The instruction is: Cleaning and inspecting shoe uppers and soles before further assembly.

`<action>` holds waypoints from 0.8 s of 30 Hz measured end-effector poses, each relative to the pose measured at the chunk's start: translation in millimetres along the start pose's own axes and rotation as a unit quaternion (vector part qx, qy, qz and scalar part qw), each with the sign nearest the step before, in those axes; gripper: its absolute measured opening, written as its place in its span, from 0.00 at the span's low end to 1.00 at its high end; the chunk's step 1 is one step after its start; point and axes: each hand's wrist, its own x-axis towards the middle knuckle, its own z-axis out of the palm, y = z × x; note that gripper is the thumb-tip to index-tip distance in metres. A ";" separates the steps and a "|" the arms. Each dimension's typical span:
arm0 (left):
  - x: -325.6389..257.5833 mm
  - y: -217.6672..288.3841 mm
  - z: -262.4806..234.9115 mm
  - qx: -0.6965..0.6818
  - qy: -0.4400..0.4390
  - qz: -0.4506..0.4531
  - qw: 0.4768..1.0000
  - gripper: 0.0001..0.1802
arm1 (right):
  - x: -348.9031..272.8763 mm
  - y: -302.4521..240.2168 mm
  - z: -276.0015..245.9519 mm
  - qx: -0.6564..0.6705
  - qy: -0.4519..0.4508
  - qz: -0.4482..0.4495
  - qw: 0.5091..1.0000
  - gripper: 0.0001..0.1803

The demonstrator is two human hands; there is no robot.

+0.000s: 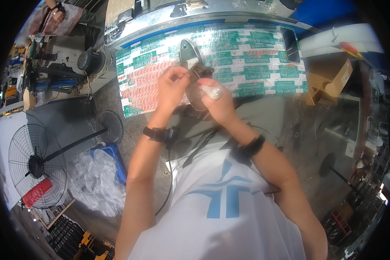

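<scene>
A long dark grey-green part [188, 50] with a rounded far end and a hole in it lies on the taped work surface [255, 65]. My left hand [173, 84] is at its left side, thumb and fingertips pinched together close to its middle; anything between them is too small to make out. In my right hand [221, 102] is a tool with a thick white handle [213, 92], its thin end directed at the part's middle. Brown, irregular pieces [206, 70] stand up there beside my fingertips. Blur hides the exact contact.
A dark phone [290, 44] lies at the surface's far right. Beyond the right edge is an open cardboard box [331, 82]. To the left are a floor fan [37, 164], clear plastic bags [95, 182] in a blue crate, and a machine motor [90, 60]. Another person's hand [58, 16] shows far left.
</scene>
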 end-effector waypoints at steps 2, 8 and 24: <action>-2.0 -1.2 5.4 0.032 0.008 0.041 0.999 0.06 | 2.7 0.5 6.9 0.117 0.067 0.059 0.989 0.21; -5.1 1.5 8.7 0.013 0.038 0.050 0.998 0.10 | 8.8 -37.0 16.2 0.022 0.021 -0.081 0.996 0.21; 96.1 62.7 -72.4 -0.289 0.120 0.005 0.950 0.36 | 27.2 -31.3 -180.8 0.217 0.266 0.003 0.939 0.24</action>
